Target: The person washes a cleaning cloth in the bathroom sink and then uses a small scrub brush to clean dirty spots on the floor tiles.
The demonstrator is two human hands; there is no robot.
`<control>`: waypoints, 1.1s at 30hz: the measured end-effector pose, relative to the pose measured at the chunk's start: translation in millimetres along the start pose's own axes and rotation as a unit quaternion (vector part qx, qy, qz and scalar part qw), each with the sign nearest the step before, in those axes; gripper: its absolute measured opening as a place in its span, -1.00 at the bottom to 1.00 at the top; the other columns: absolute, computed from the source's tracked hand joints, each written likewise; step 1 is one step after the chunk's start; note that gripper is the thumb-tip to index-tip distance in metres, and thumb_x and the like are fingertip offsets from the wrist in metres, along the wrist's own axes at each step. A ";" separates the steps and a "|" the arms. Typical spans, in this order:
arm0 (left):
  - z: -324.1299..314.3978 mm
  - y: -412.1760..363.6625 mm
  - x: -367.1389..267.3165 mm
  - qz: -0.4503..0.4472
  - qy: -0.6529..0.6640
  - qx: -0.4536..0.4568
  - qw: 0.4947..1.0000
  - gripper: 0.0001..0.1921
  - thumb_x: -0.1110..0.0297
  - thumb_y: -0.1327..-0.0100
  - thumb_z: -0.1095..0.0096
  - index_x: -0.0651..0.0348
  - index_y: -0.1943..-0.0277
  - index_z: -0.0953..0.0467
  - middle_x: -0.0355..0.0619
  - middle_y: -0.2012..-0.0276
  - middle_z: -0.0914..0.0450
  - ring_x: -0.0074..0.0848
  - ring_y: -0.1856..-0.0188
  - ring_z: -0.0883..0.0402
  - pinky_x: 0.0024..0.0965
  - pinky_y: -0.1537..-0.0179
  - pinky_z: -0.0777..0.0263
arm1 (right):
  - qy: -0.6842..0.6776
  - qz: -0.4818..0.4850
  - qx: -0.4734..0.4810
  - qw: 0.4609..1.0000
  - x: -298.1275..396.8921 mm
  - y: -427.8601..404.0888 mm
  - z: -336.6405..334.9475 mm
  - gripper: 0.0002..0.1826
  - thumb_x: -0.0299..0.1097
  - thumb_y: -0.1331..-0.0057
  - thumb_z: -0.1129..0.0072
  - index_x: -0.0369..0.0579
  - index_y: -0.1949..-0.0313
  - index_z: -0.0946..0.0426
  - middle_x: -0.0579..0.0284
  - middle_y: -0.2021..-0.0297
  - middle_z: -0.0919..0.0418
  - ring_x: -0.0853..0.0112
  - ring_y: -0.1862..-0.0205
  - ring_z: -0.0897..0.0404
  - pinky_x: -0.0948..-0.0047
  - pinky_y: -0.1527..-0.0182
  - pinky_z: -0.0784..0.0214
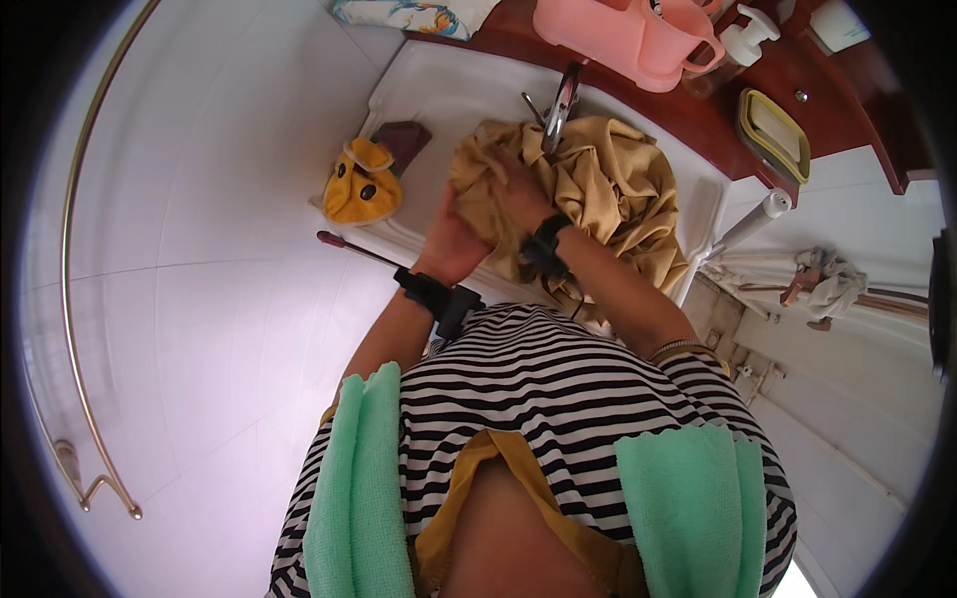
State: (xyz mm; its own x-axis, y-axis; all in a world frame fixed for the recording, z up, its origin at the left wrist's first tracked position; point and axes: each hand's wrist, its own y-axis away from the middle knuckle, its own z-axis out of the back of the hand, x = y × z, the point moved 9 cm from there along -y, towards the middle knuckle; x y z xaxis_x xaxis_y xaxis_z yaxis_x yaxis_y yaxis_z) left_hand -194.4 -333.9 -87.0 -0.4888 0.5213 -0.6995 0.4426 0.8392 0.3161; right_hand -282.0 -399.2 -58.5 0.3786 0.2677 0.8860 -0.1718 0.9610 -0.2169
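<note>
A large bunched tan cloth (609, 183) fills much of a white washbasin (448, 82), under a chrome faucet (561, 112). At the left end of the bundle, my left hand (457, 238) holds the cloth's edge, with some fingers hidden by the fabric. My right hand (521, 193) grips the same part from above, its fingertips sunk among the folds and slightly blurred. Both wrists wear black bands. Part of the fabric spreads over the basin's right and front rim, close to my striped shirt (523, 359).
A yellow cloth item with button eyes (364, 187) and a dark purple cloth (404, 146) lie at the basin's left. Behind stand a pink caddy (598, 37), a pump bottle (736, 48) and a soap dish (774, 134). A metal towel rail (71, 224) runs along the left wall.
</note>
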 end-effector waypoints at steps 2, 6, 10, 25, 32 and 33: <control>17.6 -1.9 -16.6 0.013 0.147 -0.042 0.988 -0.46 -0.03 -0.39 0.12 0.14 -0.27 -0.26 -0.05 -0.22 -0.37 -0.26 -0.27 -0.31 -0.10 -0.34 -0.11 | 0.132 0.105 0.093 0.981 40.0 23.3 -31.5 -0.51 -0.21 -0.35 0.05 0.11 -0.27 -0.27 -0.01 -0.31 -0.19 0.04 -0.24 -0.28 0.12 -0.30 -0.07; 25.1 4.0 -11.2 0.052 0.278 -0.074 0.956 -0.47 -0.01 -0.40 0.11 0.11 -0.30 -0.22 -0.03 -0.24 -0.33 -0.23 -0.26 -0.32 -0.10 -0.32 -0.14 | 0.148 0.177 0.102 0.968 74.1 48.0 -46.6 -0.52 -0.21 -0.36 0.06 0.07 -0.27 -0.27 -0.02 -0.30 -0.21 0.08 -0.24 -0.29 0.13 -0.29 -0.07; -21.1 2.8 5.7 0.064 0.255 0.054 0.963 -0.48 -0.01 -0.40 0.13 0.09 -0.29 -0.23 -0.10 -0.26 -0.33 -0.25 -0.29 -0.27 -0.08 -0.34 -0.06 | -0.306 -0.036 0.156 0.939 8.9 14.2 -31.5 -0.48 -0.13 -0.38 0.08 0.08 -0.30 -0.22 -0.06 -0.33 -0.16 0.04 -0.29 -0.23 0.18 -0.32 -0.04; -28.7 17.6 -9.7 0.059 0.192 0.045 0.979 -0.47 0.15 -0.35 -0.04 0.10 -0.32 -0.21 -0.16 -0.23 -0.37 -0.35 -0.27 -0.33 -0.14 -0.26 -0.22 | -0.280 -0.143 0.155 0.936 -54.9 7.6 -11.0 -0.49 -0.20 -0.43 0.11 -0.03 -0.32 -0.14 -0.04 -0.23 -0.33 0.25 -0.18 -0.40 0.33 -0.18 -0.28; 19.2 15.2 -42.5 -0.022 -0.226 -0.078 0.971 -0.50 0.56 -0.21 -0.16 0.23 -0.24 -0.34 -0.12 -0.18 -0.40 -0.46 -0.09 -0.50 -0.42 -0.10 -0.37 | 0.039 -0.016 0.049 0.998 -11.7 28.2 52.4 -0.05 -0.36 -0.12 -0.32 -0.01 -0.41 0.08 -0.09 -0.29 -0.20 0.07 -0.31 -0.23 0.29 -0.32 -0.11; 19.0 12.3 -41.6 -0.021 -0.226 -0.060 0.972 -0.50 0.56 -0.21 -0.16 0.23 -0.24 -0.34 -0.12 -0.18 -0.40 -0.46 -0.09 -0.50 -0.42 -0.10 -0.37 | 0.070 0.003 0.032 0.997 11.9 34.3 52.4 0.05 -0.38 0.03 -0.39 0.03 -0.41 0.06 -0.09 -0.30 -0.15 -0.02 -0.31 -0.18 0.24 -0.34 -0.09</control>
State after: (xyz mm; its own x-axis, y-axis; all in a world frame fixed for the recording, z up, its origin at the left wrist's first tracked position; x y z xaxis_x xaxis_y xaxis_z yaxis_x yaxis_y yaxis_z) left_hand -154.4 -348.2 -66.2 -0.1122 0.3884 -0.9146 0.3251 0.8841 0.3356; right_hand -331.1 -366.7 -34.0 0.5005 0.2852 0.8174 -0.2298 0.9541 -0.1922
